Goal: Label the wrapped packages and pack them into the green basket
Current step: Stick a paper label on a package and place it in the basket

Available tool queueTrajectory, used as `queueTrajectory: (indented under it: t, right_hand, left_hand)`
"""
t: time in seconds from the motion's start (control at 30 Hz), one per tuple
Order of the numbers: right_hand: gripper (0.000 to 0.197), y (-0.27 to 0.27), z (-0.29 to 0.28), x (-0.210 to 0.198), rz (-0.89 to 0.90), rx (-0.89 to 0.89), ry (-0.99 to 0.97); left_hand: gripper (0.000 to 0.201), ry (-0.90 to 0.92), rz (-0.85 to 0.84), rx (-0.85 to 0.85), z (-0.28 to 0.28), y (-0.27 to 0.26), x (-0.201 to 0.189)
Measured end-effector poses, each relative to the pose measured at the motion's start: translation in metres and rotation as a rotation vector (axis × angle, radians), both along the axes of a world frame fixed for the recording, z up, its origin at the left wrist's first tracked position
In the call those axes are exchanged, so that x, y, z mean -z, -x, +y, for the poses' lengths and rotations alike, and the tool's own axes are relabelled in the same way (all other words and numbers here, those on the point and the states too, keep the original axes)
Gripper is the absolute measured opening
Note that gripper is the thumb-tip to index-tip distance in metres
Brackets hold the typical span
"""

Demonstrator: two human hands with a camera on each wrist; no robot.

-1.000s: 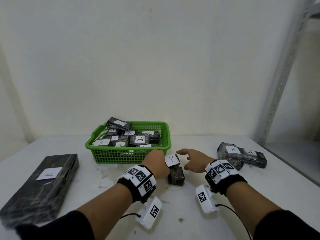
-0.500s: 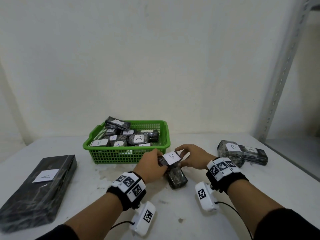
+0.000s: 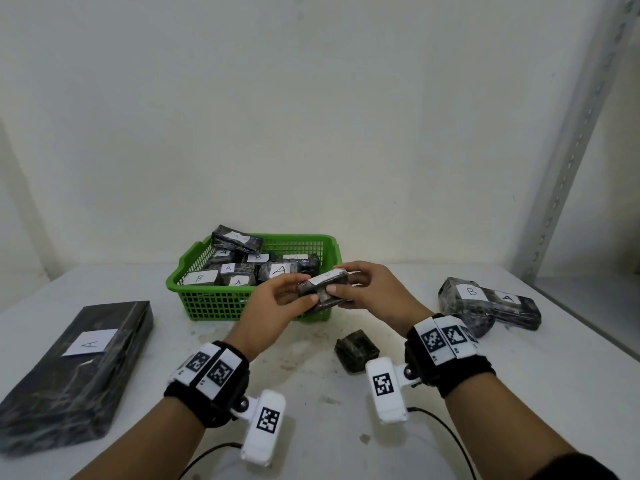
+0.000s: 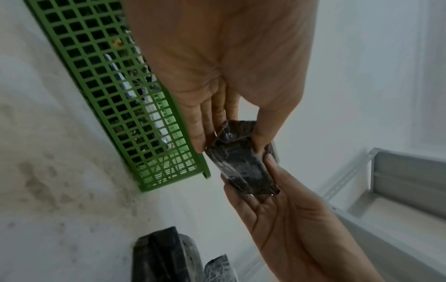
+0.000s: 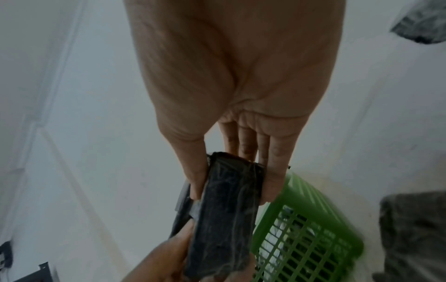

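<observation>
Green basket [image 3: 221,303] on desk [image 3: 311,393] is holding labelled packages [image 3: 277,271]. Just before its near right corner, left hand [image 3: 273,306] and right hand [image 3: 374,292] are both pinching small wrapped package [image 3: 323,289] aloft, each grip clamped on it.

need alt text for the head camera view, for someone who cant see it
Two hands, the left hand and the right hand, hold a small dark wrapped package with a white label just in front of a green basket full of labelled packages. On the white table lie a small unlabelled package, a long one marked A and two marked B and A.
</observation>
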State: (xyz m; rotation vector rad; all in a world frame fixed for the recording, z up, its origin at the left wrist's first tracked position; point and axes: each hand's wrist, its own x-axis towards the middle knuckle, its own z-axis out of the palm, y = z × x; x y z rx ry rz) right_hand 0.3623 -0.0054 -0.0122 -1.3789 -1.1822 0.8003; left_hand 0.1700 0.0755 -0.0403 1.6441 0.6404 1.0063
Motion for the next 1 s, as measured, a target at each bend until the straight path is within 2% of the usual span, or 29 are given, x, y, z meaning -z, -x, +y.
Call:
queueTrajectory:
  t: [0.13, 0.23, 0.33, 0.43, 0.53, 0.63, 0.73, 0.83, 0.9, 1.0]
  right_hand:
    - [0.05, 0.021, 0.012, 0.007, 0.083, -0.033, 0.03]
    - [0.044, 0.037, 0.021, 0.008, 0.112, -0.055, 0.033]
    - [0.037, 0.05, 0.029, 0.007, 0.139, -0.028, 0.015]
    - [0.041, 0.063, 0.04, 0.011, 0.131, 0.006, 0.022]
    - [0.043, 0.073, 0.051, 0.017, 0.171, -0.042, 0.056]
    - [0.036, 0.078, 0.056, 0.019, 0.209, -0.099, 0.06]
    - [0.034, 0.078, 0.058, 0.02, 0.201, -0.081, 0.021]
    - [0.041, 0.081, 0.059, 0.027, 0.187, -0.073, -0.005]
    - [0.046, 0.084, 0.059, 0.032, 0.128, -0.076, -0.022]
    - [0.042, 0.085, 0.059, 0.037, 0.041, -0.057, -0.063]
  left_hand:
    - [0.027, 0.017, -0.062, -0.056, 0.009, 0.018, 0.004]
    - [0.027, 0.032, -0.086, -0.057, 0.016, 0.033, 0.005]
    - [0.029, 0.064, -0.098, -0.045, 0.023, 0.046, 0.007]
    - [0.029, 0.135, -0.12, -0.028, 0.028, 0.058, 0.011]
    - [0.024, 0.144, -0.138, -0.097, 0.035, 0.069, 0.014]
    - [0.024, 0.15, -0.15, -0.104, 0.041, 0.08, 0.014]
    - [0.031, 0.175, -0.144, -0.028, 0.043, 0.084, 0.015]
    - [0.033, 0.152, -0.118, -0.039, 0.045, 0.084, 0.018]
    - [0.033, 0.144, -0.098, -0.033, 0.045, 0.084, 0.02]
    - [0.035, 0.136, -0.069, 0.023, 0.045, 0.084, 0.022]
